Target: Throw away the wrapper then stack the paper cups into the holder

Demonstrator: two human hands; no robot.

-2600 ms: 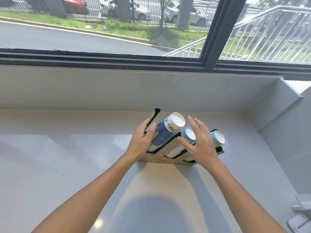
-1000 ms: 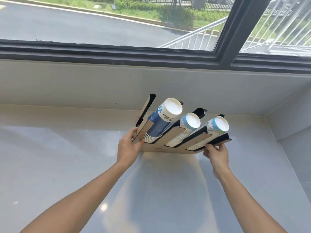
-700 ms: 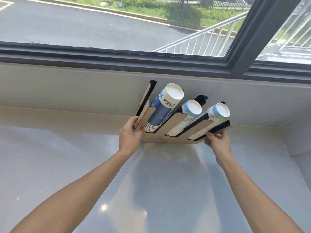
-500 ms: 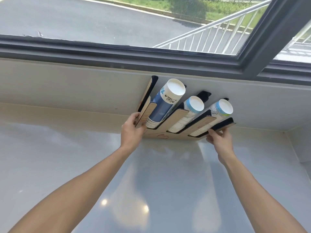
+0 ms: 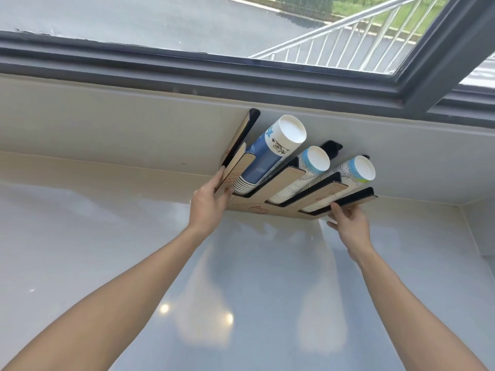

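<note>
Holder (image 5: 270, 187) pushed back toward wall; both hands clamp wooden ends, 3 cylindrical cup stacks.

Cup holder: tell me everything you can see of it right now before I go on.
The cup holder looks like light wood with black edging, a flat base with slanted dividers forming slots. Three slots hold leaning stacks of paper cups: a tall blue stack, a middle stack and a right stack. It sits on the glossy counter by the back wall under the window. The left hand grips its left end, the right hand its right end.
</note>
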